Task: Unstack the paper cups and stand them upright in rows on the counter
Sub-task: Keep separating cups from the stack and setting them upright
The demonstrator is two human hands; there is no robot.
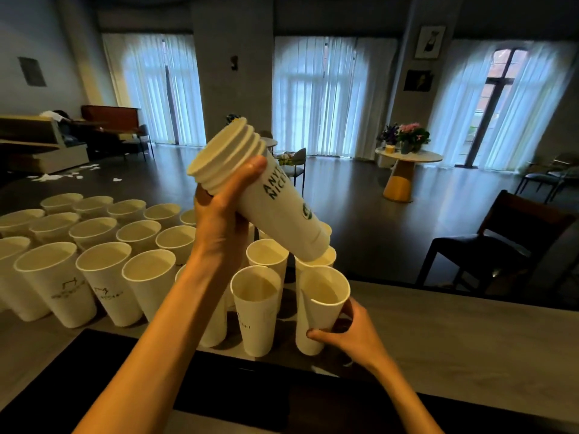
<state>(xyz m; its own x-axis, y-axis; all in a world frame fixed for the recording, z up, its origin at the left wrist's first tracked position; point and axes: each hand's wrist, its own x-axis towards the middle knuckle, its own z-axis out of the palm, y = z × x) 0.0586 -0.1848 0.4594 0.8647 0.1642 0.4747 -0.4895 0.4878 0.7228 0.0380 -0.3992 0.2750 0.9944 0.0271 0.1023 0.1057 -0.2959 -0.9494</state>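
While the left hand (219, 211) holds a stack of paper cups (257, 189) up in the air, the right hand (347, 333) is down low on the counter (454, 333). The left grip is wrapped tight around the stack near its open end, with the thumb lying across the top side. The stack is tilted, rims up to the left and bottom down to the right. Its low end hangs just above the cups at the back of the right-hand group.

The right grip is curled around the lower part of one single cup (319, 308), fingers and thumb on either side. This cup stands upright at the front right corner of the group, just beside another upright cup (258, 308).

Many more upright cups (103, 270) fill the left side of the counter in rows, packed close. The left arm (163, 324) reaches over the middle of them and hides some cups behind it. A dark strip (250, 399) runs along the near edge of the counter.

Behind the counter is a big room. A dark chair (495, 242) stands near the counter on the right. Farther back is a round table (407, 161) with flowers (407, 136) on it. Bits of white paper (62, 175) lie on the floor at the left. Tall windows (329, 95) with thin white curtains line the far wall.
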